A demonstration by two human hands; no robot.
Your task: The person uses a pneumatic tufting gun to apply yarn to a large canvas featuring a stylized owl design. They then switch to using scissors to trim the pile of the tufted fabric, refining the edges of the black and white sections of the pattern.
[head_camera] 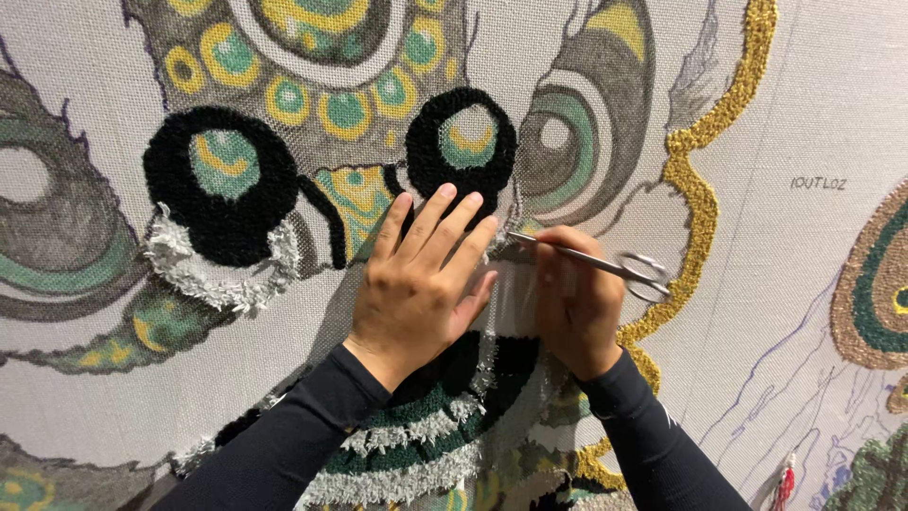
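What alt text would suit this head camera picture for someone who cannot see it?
A right hand holds small silver scissors against a tufted canvas, while the left hand presses flat beside it, below a black tufted ring. Both arms wear dark sleeves.

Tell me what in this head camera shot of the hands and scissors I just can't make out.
- Scissors blade tips: head view, hidden behind the left hand fingertips.
- Right hand fingers: curled under, so its hold on the scissors is hidden.
- Tufted cloth design: cut off by all four frame edges.
- Red tassel: too small to identify.
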